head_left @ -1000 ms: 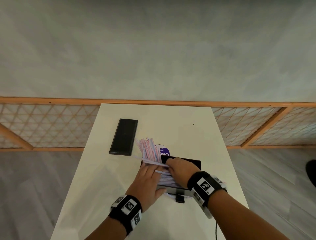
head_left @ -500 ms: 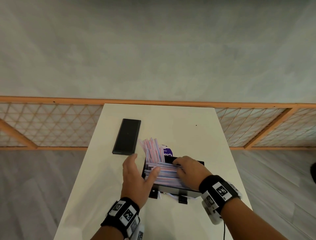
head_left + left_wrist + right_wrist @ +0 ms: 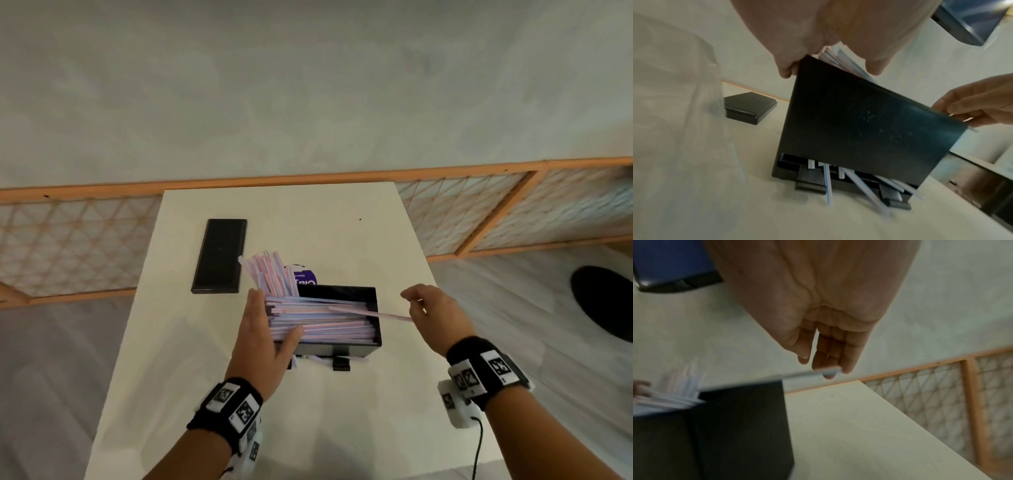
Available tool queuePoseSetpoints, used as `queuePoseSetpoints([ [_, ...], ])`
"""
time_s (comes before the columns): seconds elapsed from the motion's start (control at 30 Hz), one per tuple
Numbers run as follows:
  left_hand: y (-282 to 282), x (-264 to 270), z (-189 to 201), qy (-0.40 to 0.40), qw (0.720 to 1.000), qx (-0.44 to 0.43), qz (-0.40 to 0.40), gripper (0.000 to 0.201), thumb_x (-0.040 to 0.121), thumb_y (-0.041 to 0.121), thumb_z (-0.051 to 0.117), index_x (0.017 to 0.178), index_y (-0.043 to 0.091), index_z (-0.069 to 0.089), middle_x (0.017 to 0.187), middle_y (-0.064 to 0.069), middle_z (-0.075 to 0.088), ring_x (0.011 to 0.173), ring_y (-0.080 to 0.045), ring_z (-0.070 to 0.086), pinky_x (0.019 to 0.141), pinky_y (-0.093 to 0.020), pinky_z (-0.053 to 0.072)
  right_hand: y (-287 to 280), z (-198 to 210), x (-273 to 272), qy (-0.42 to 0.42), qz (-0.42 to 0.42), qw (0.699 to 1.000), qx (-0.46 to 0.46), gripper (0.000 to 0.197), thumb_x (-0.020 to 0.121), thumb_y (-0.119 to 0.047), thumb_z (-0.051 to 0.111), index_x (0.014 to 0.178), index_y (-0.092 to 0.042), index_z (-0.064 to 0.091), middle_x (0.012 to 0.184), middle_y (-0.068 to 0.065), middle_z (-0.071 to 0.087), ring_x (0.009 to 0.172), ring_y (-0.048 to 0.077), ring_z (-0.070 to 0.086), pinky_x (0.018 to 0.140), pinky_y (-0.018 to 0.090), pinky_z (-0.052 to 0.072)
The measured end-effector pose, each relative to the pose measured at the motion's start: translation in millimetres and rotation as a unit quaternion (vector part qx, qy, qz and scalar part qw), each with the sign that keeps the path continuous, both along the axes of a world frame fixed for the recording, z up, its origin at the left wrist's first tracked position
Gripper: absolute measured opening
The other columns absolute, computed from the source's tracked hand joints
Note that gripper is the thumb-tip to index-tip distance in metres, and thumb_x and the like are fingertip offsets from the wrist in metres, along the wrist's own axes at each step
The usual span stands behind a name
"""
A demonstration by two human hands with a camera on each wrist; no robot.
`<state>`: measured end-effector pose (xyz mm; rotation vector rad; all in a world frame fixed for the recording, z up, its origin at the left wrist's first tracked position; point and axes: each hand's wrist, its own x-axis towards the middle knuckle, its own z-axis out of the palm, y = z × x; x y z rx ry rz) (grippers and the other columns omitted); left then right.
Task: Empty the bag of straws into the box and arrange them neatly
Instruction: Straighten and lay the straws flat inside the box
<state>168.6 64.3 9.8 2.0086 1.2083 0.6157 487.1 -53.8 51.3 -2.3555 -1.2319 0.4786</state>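
A black, hard-walled rectangular box (image 3: 337,320) is sitting near the middle of the white table (image 3: 308,428), slightly toward the near edge. Thin paper-wrapped straws (image 3: 322,323), pink, blue and white, are lying lengthwise inside it in a fairly even stack, while another fan of them (image 3: 270,275) is sticking up at the box's far-left corner. The left hand (image 3: 265,339) is pressing flat, with straight fingers, against the straw ends at the box's left side, its grip released. The right hand (image 3: 433,315), just off the box's right end, is pinching a single straw (image 3: 373,313) that is reaching back across the stack. A flat black lid (image 3: 221,255) is lying toward the far-left part of the table, and a purple label (image 3: 303,275) is peeking out behind the fan.

The left wrist view is showing what the head view is hiding: loose straws (image 3: 857,180) poking out of a slot low on the box's smooth near wall. The right wrist view is blurred but is showing the straw (image 3: 818,374) at the fingertips (image 3: 828,369).
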Motion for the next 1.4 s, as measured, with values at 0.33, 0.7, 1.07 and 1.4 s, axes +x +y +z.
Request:
queuePoseSetpoints([
  [0.33,-30,15,18,0.182,0.939,0.242,-0.162,0.087,0.095,0.059,0.052,0.162,0.013,0.019,0.17,-0.011,0.008,0.157,-0.031,0.008,0.125,-0.058,0.01,-1,-53,-7,0.124,0.054,0.977,-0.164,0.049,0.097,-0.005,0.044,0.141,-0.024,0.055,0.147,0.001,0.053,0.135,0.02,0.05,0.113,0.028,0.036],
  [0.7,-22,26,-7,0.345,0.886,0.221,-0.217,0.051,0.104,0.04,0.033,0.153,0.028,0.039,0.164,-0.008,0.033,0.153,-0.033,0.024,0.123,-0.057,0.016,10,-105,-48,0.071,0.019,0.977,-0.2,0.036,0.095,-0.04,0.051,0.125,-0.021,0.054,0.126,0.008,0.061,0.109,0.029,0.064,0.091,0.04,0.054],
  [1.07,-45,30,15,0.31,0.909,0.219,-0.169,0.058,0.098,0.043,0.044,0.149,0.017,0.045,0.159,-0.011,0.038,0.148,-0.033,0.035,0.12,-0.062,0.021,14,-122,-45,0.048,-0.108,0.965,-0.234,0.022,0.099,-0.009,0.042,0.119,-0.004,0.05,0.125,0.019,0.059,0.113,0.038,0.063,0.093,0.041,0.051],
  [1.4,-59,-21,-23,0.198,0.968,-0.053,-0.144,0.008,0.096,0.027,0.056,0.098,0.026,0.064,0.102,0.008,0.059,0.088,-0.009,0.059,0.079,-0.023,0.048,22,0,-19,0.01,-0.081,0.994,0.068,0.007,0.097,-0.02,0.055,0.094,-0.014,0.052,0.086,0.004,0.061,0.075,0.028,0.056,0.064,0.033,0.041],
])
